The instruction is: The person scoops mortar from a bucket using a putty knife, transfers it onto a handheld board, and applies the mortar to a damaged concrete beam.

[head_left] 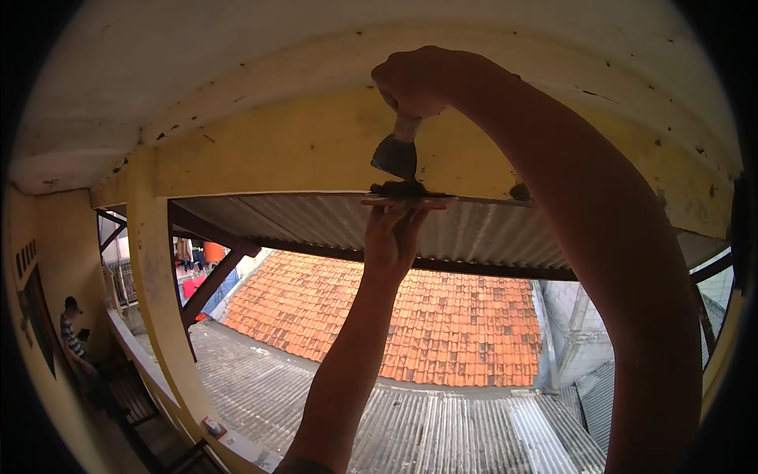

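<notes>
My right hand (417,83) is raised near the ceiling, its fingers wrapped round the handle of a putty knife (395,156). The wide dark blade points down, just above a dark lump of wet-looking mortar (404,188). That mortar sits on a thin flat board (442,202), at the lower edge of the yellow beam (300,162). From below, my left hand (390,241) holds up the board on its fingers. What the mortar is made of cannot be told for sure.
A yellow post (146,268) stands at left, beside a balcony railing (146,355). Another person (73,328) is at far left. Beyond the opening lie an orange tiled roof (466,316) and grey corrugated roofing (442,426). A dark patch (519,192) marks the beam at right.
</notes>
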Tool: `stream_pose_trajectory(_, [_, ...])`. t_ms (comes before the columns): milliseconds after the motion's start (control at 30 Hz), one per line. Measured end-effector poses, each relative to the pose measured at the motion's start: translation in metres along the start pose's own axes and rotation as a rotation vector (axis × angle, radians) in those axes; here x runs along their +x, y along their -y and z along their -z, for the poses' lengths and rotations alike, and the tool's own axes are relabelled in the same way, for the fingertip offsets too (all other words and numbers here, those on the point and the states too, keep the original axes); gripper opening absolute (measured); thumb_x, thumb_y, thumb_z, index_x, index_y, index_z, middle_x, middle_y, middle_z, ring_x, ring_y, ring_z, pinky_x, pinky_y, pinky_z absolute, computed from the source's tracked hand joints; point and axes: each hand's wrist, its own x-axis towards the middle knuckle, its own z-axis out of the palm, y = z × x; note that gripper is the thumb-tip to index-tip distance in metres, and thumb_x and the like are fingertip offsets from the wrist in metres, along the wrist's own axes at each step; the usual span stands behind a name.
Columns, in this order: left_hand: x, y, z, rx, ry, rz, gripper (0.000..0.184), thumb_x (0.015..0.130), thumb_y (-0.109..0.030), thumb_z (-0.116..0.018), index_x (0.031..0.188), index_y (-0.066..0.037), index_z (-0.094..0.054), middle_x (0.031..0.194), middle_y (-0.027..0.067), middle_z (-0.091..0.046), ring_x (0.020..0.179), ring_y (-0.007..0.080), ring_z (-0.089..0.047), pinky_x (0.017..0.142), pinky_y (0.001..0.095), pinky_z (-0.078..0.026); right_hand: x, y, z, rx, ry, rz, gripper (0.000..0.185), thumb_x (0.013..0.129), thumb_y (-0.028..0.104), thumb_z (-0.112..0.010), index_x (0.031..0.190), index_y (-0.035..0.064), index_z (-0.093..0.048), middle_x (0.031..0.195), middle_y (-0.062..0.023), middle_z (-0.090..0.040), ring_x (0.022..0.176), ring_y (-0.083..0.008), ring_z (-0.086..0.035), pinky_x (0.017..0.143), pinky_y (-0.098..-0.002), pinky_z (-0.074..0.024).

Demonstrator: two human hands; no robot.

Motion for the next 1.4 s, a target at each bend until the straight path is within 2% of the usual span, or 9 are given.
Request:
stream_pose_trajectory(300, [-0.004, -0.003, -0.003, 0.023, 0.156, -0.008, 0.032, 0.098, -0.011, -0.062, 0.128, 0.000, -0.058, 0.128, 0.0109, -0.064, 0.123, 0.0274, -0.060, 0.112, 0.0441, -0.046, -0.036, 0.064, -0.025, -0.208, -0.136, 0.249, 0.019, 0.081, 0.018, -0.080, 0.097, 0.0080, -0.076, 0.093, -0.0069, -0.077, 0.089, -0.0261, -0.076, 0.072, -0.0390, -0.0615])
stream_pose_trajectory(367, [-0.006, 0.000, -0.006, -0.088, -0.078, -0.018, 0.027, 0.092, 0.004, -0.056, 0.120, 0.000, -0.055, 0.111, 0.0122, -0.064, 0.112, 0.0275, -0.064, 0.109, 0.0495, -0.048, -0.044, 0.078, -0.018, -0.211, -0.078, 0.266, 0.017, 0.082, 0.016, -0.078, 0.099, 0.0099, -0.077, 0.098, -0.0064, -0.077, 0.092, -0.0256, -0.076, 0.073, -0.0391, -0.0615])
stream_pose_trajectory(500, [-0.008, -0.001, -0.010, -0.024, -0.194, 0.037, 0.024, 0.092, 0.005, -0.055, 0.115, -0.001, -0.058, 0.104, 0.0098, -0.064, 0.112, 0.0242, -0.062, 0.110, 0.0478, -0.046, -0.049, 0.086, -0.015, -0.216, 0.035, 0.240, 0.016, 0.084, 0.012, -0.075, 0.100, 0.0105, -0.078, 0.099, -0.0071, -0.077, 0.094, -0.0257, -0.076, 0.074, -0.0391, -0.0617])
stream_pose_trajectory(700, [-0.005, 0.000, -0.001, -0.042, 0.122, -0.060, 0.024, 0.097, -0.006, -0.056, 0.118, 0.001, -0.063, 0.120, 0.0124, -0.068, 0.120, 0.0255, -0.063, 0.107, 0.0478, -0.050, -0.053, 0.061, -0.007, -0.218, 0.046, 0.117, 0.015, 0.084, 0.008, -0.074, 0.098, 0.0080, -0.076, 0.094, -0.0094, -0.077, 0.091, -0.0268, -0.076, 0.073, -0.0389, -0.0622])
stream_pose_trajectory(1000, [-0.009, -0.003, -0.007, 0.083, 0.127, -0.019, 0.030, 0.090, 0.001, -0.050, 0.118, 0.011, -0.057, 0.109, 0.0277, -0.072, 0.101, 0.0419, -0.072, 0.107, 0.0555, -0.050, -0.084, 0.024, -0.008, -0.206, -0.184, 0.130, 0.010, 0.086, 0.013, -0.075, 0.092, 0.0049, -0.074, 0.089, -0.0120, -0.075, 0.090, -0.0279, -0.076, 0.073, -0.0381, -0.0616])
stream_pose_trajectory(1100, [-0.009, 0.000, 0.002, 0.076, 0.162, 0.009, 0.030, 0.089, 0.004, -0.050, 0.118, 0.007, -0.058, 0.113, 0.0211, -0.071, 0.105, 0.0383, -0.070, 0.108, 0.0522, -0.050, -0.089, 0.042, -0.020, -0.202, -0.230, 0.226, 0.018, 0.089, 0.024, -0.075, 0.089, 0.0056, -0.075, 0.088, -0.0121, -0.075, 0.087, -0.0269, -0.077, 0.072, -0.0388, -0.0619])
stream_pose_trajectory(1167, [-0.008, 0.010, 0.011, -0.045, -0.013, -0.060, 0.025, 0.102, -0.012, -0.051, 0.124, -0.001, -0.059, 0.122, 0.0120, -0.066, 0.112, 0.0252, -0.067, 0.103, 0.0426, -0.052, -0.086, 0.059, -0.036, -0.130, -0.159, 0.214, 0.022, 0.090, 0.028, -0.074, 0.090, 0.0062, -0.075, 0.088, -0.0113, -0.075, 0.086, -0.0265, -0.077, 0.072, -0.0387, -0.0622])
stream_pose_trajectory(1267, [-0.012, 0.004, 0.010, -0.076, -0.075, 0.039, 0.023, 0.098, 0.004, -0.051, 0.118, -0.004, -0.059, 0.122, 0.0056, -0.061, 0.116, 0.0216, -0.062, 0.102, 0.0407, -0.052, -0.075, 0.079, -0.063, -0.107, -0.117, 0.213, 0.026, 0.091, 0.034, -0.073, 0.090, 0.0081, -0.078, 0.085, -0.0091, -0.076, 0.084, -0.0255, -0.077, 0.071, -0.0379, -0.0627])
stream_pose_trajectory(1400, [-0.013, 0.009, 0.016, -0.091, -0.080, 0.028, 0.021, 0.101, 0.001, -0.051, 0.120, -0.004, -0.057, 0.122, 0.0063, -0.061, 0.115, 0.0192, -0.062, 0.098, 0.0384, -0.053, -0.061, 0.087, -0.064, -0.149, -0.081, 0.222, 0.022, 0.090, 0.033, -0.074, 0.089, 0.0120, -0.080, 0.082, -0.0060, -0.075, 0.083, -0.0243, -0.077, 0.069, -0.0365, -0.0632])
